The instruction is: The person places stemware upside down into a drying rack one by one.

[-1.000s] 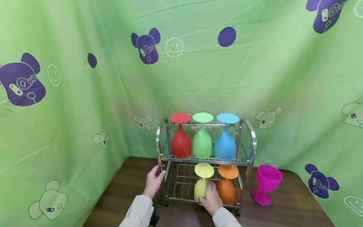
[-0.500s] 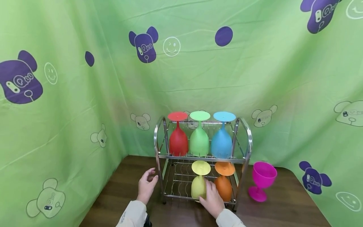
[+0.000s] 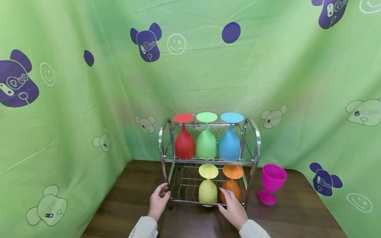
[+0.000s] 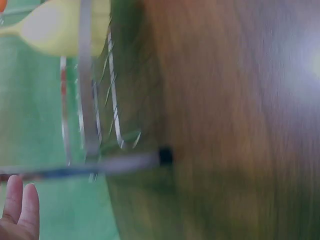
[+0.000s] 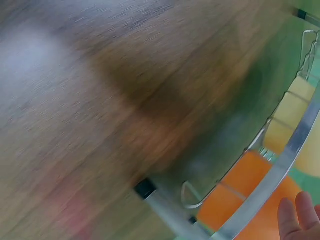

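Observation:
A two-tier chrome rack (image 3: 208,161) holds upside-down plastic goblets. On its lower tier stand a yellow goblet (image 3: 208,191) and an orange goblet (image 3: 231,187). My right hand (image 3: 233,209) is in front of the orange one, thumb and fingers apart and holding nothing. The right wrist view shows its fingertips (image 5: 295,212) over the rack's front bar beside the orange bowl. My left hand (image 3: 158,200) is by the rack's left front leg, fingers slightly bent around nothing; whether they touch the leg I cannot tell.
The upper tier bears a red goblet (image 3: 185,144), a green goblet (image 3: 206,144) and a blue goblet (image 3: 229,144), all inverted. Upright on the brown table (image 3: 297,211), right of the rack, stands a magenta goblet (image 3: 274,177). A green patterned cloth (image 3: 202,82) hangs behind and at the sides.
My right hand has let go of the yellow goblet and moved right, in front of the orange one. My left hand has come off the rack's left leg and dropped lower beside it.

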Motion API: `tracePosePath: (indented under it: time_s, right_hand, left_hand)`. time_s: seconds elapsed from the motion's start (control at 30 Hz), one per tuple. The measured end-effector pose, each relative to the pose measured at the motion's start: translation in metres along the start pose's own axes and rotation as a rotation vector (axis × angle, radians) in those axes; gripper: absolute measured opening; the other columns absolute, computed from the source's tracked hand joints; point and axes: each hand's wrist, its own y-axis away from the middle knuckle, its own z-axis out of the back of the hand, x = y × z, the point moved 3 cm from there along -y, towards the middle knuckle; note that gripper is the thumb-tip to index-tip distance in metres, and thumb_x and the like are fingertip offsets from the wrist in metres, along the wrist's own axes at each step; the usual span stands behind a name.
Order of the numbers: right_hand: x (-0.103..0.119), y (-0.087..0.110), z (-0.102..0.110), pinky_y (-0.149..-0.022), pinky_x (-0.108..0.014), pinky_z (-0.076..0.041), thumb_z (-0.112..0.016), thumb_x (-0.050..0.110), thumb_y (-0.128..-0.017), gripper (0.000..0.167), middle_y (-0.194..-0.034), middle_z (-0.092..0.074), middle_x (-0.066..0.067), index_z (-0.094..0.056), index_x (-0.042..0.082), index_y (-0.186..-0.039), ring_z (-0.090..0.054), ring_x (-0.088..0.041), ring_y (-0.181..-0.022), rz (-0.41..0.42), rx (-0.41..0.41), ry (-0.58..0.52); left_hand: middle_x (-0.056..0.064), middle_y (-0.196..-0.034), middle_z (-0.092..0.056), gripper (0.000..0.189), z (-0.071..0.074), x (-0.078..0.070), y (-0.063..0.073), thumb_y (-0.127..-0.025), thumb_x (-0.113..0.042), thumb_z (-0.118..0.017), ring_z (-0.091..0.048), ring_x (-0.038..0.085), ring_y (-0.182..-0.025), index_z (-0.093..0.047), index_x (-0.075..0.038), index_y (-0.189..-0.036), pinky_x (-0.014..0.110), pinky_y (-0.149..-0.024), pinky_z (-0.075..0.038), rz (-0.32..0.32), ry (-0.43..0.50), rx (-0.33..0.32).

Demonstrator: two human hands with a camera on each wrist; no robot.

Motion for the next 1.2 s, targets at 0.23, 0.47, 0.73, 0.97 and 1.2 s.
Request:
tracePosePath:
  time_s: [0.23,0.47,0.73,0.97,1.2]
  right_hand:
    - [-0.012,0.009,0.017,-0.071,-0.042,-0.053,-0.075,0.009,-0.076,0.058,-0.119,-0.056,-0.019,-0.053,-0.001,-0.128,-0.062,-0.031,-0.093,-0.003,-0.006,0.017]
    - [-0.029,0.021,0.035,-0.065,-0.031,-0.05,-0.074,0.003,-0.076,0.057,-0.118,-0.056,-0.013,-0.054,0.001,-0.13,-0.061,-0.017,-0.083,-0.071,0.048,-0.059]
    - [-0.053,0.033,0.058,-0.063,-0.028,-0.05,-0.072,0.001,-0.077,0.04,-0.105,-0.06,-0.008,-0.063,0.001,-0.116,-0.055,-0.005,-0.073,-0.052,0.014,-0.091]
    - [-0.079,0.042,0.074,-0.062,-0.027,-0.05,-0.073,-0.002,-0.073,0.032,-0.098,-0.061,-0.007,-0.066,0.0,-0.105,-0.055,0.0,-0.07,0.061,-0.107,-0.075]
    - [-0.12,0.042,0.11,-0.06,-0.029,-0.05,-0.072,0.001,-0.076,0.027,-0.09,-0.064,-0.007,-0.069,0.0,-0.103,-0.052,0.003,-0.07,-0.051,-0.162,0.011]
  left_hand:
    - [0.024,-0.088,-0.064,0.016,-0.03,-0.032,0.022,-0.077,0.014,-0.063,-0.055,0.002,-0.065,-0.064,0.012,-0.093,0.018,-0.058,-0.048,-0.034,0.037,0.021]
    - [0.023,-0.086,-0.064,0.016,-0.054,-0.048,0.034,-0.076,0.013,-0.063,-0.056,0.007,-0.066,-0.064,0.011,-0.092,0.02,-0.059,-0.048,-0.077,0.051,0.089]
    - [0.028,-0.091,-0.063,0.019,-0.084,-0.054,0.042,-0.077,0.013,-0.062,-0.057,0.006,-0.068,-0.062,0.013,-0.096,0.021,-0.063,-0.049,-0.047,0.096,0.213]
    - [0.022,-0.096,-0.064,0.023,-0.112,-0.032,0.048,-0.078,0.009,-0.065,-0.061,0.011,-0.073,-0.064,0.01,-0.101,0.022,-0.065,-0.051,-0.066,0.052,0.364]
    - [0.014,-0.097,-0.066,0.026,-0.111,-0.04,0.053,-0.079,0.0,-0.068,-0.061,0.009,-0.082,-0.068,0.002,-0.105,0.024,-0.068,-0.052,-0.304,-0.019,0.542]
